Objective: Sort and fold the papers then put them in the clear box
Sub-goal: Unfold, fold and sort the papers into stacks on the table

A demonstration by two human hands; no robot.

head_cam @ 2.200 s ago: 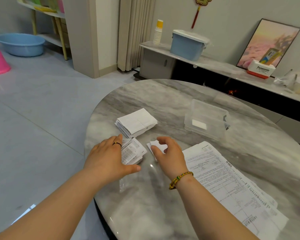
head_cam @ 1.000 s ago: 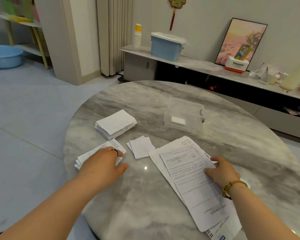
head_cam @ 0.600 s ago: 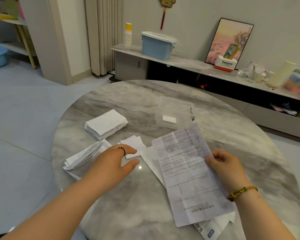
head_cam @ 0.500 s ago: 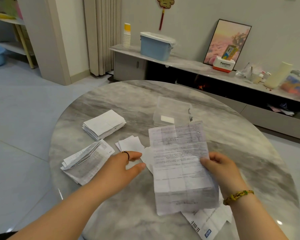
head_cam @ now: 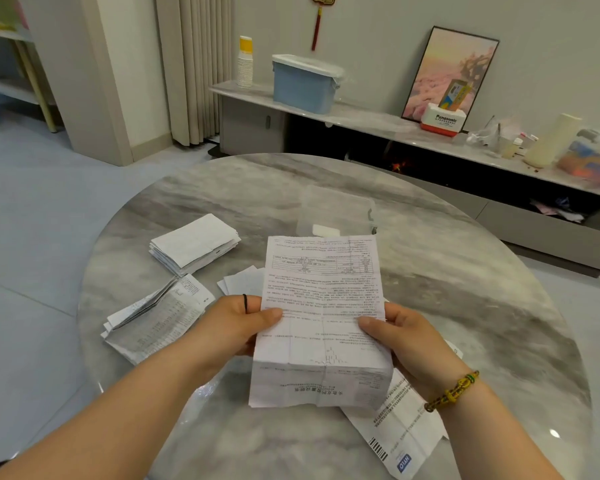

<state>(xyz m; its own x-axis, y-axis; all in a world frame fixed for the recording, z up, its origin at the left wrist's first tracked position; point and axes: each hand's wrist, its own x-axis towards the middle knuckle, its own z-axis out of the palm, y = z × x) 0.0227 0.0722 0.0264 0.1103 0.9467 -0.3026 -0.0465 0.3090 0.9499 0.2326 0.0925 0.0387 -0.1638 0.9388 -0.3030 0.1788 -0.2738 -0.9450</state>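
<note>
Left hand [head_cam: 238,327] pinches printed sheet [head_cam: 323,306] at its 9 o'clock edge, right hand [head_cam: 406,337] pinches its 3 o'clock edge. Sheet held above table [head_cam: 465,289], creased. Clear box [head_cam: 336,211] at 12 o'clock, beyond sheet. Risk: uneven pull skews fold, leaving sheet too bulky for box.

The held sheet [head_cam: 321,327] hides most fingers [head_cam: 253,301] of the left hand [head_cam: 236,327] and right hand [head_cam: 409,341].
</note>
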